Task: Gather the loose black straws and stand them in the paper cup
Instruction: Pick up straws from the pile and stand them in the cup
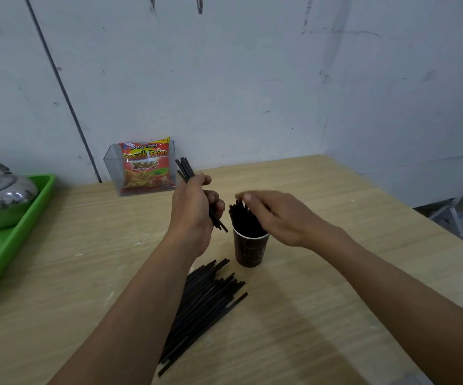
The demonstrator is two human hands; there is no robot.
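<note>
- Black loose straws [206, 309] lie piled on the wooden table [322, 315], nearest.
- Dark paper cup [249, 250] stands beyond, straws upright inside.
- Left hand [194, 207] clenches a straw bundle [186, 168]; right hand [275, 215] blurred over the cup, grip unclear.
- Snack packet [145, 165] farthest.

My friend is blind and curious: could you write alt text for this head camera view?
A person's left hand grips a small bundle of black straws while the right hand touches straws standing in a dark paper cup. More loose straws lie on the wooden table.
</note>
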